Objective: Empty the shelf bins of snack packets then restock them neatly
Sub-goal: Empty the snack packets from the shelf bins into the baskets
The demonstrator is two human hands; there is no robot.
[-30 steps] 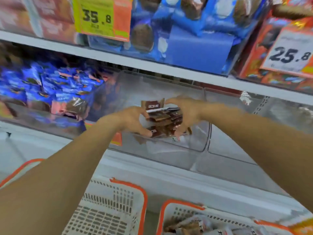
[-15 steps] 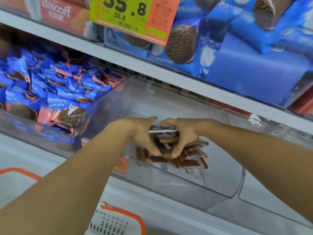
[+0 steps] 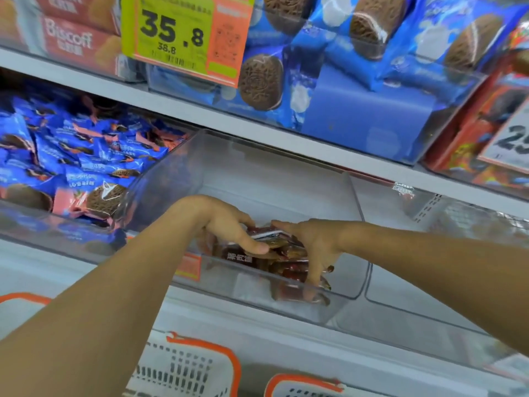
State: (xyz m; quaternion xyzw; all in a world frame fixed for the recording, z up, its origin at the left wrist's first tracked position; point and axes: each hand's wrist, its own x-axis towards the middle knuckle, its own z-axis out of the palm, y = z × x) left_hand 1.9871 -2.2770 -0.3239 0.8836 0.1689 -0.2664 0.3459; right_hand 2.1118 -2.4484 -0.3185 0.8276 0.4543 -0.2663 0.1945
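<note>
Both hands clamp one stack of brown snack packets (image 3: 274, 253) low at the clear bin's (image 3: 286, 179) front: left hand (image 3: 229, 227) curls over top, right hand (image 3: 312, 247) hooks fingers down its side. Loose stack could fan out, spilling sideways toward blue packets (image 3: 71, 159).

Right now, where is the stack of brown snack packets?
In the head view, the brown snack packets sit in the front of the clear middle bin, held between the left hand and right hand, right of the blue packets.
</note>
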